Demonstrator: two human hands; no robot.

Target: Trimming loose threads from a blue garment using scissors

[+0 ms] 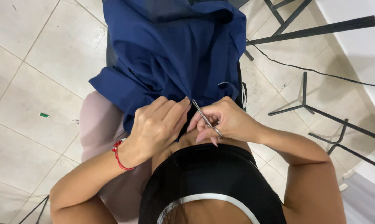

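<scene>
Navy fabric (171, 45) spills over our lap — soft, light, floppy we judge, so it wants pinching right by the edge. Our left hand (156, 124) is pinched tight on a fold; our right hand (227, 120) is closed round small metal scissors (204, 118) — tips up at the cloth, hands nearly touching.

The navy blue cloth garment (166, 49) lies draped over the person's lap (98, 124), which is clad in pale mauve fabric and carries it. Beneath is the floor of large beige ceramic tiles (34, 58). Left of the garment, a small green cylinder (44, 115) lies on a tile. Right of the garment, a thin black cable (320, 72) runs across the tiles, with black metal frame legs (303, 105) standing near it.
</scene>
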